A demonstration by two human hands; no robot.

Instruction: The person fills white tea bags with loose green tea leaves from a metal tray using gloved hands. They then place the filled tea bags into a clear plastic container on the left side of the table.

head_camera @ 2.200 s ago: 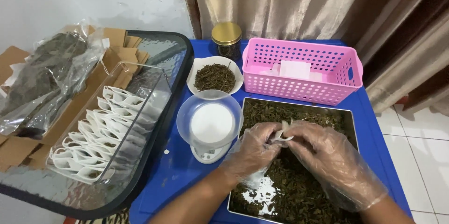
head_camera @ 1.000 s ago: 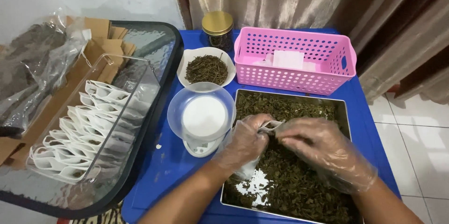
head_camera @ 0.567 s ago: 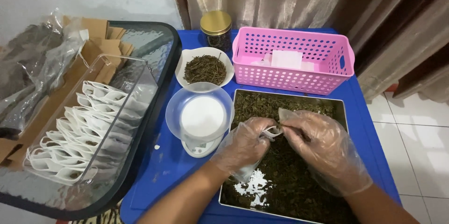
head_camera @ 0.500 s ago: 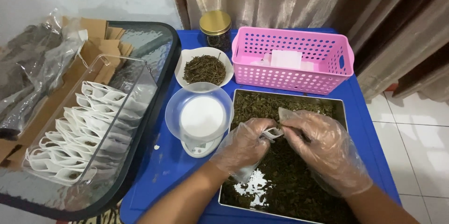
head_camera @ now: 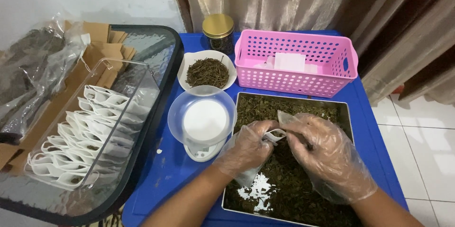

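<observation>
1. Both hands, in loose clear plastic gloves, work over a metal tray (head_camera: 348, 113) filled with dark dried leaves (head_camera: 303, 189). The tray lies on a blue desk (head_camera: 166, 179).

2. The left hand (head_camera: 246, 149) has its grip pressed together on a small white filter bag (head_camera: 274, 135), held just above the leaves near the middle of the tray, its mouth turned toward the other hand.

3. The right hand (head_camera: 327, 156) touches the same bag at its open edge; its fingertips are bunched at the mouth, apparently pinching leaf material, though the glove folds hide how much.

4. Step in hand, as judged from this pose: the bag is being filled with leaves by hand.

5. Just left of the tray stands a small white kitchen scale (head_camera: 204, 147) bearing a clear round bowl (head_camera: 203, 115), which appears to hold nothing.

6. Behind the scale sits a white dish of thin dried stems (head_camera: 207, 71); behind that, a dark jar with a gold lid (head_camera: 218, 32). A pink perforated basket (head_camera: 296, 63) holding a few pale packets stands behind the tray.

7. On the far left, a clear box (head_camera: 90, 132) holds rows of white bags set on edge, on a dark glass-topped surface (head_camera: 156, 47).

8. The next move calls for keeping the mouth open and upright so that no leaves spill back, while the fingertips release their load well inside it.
</observation>
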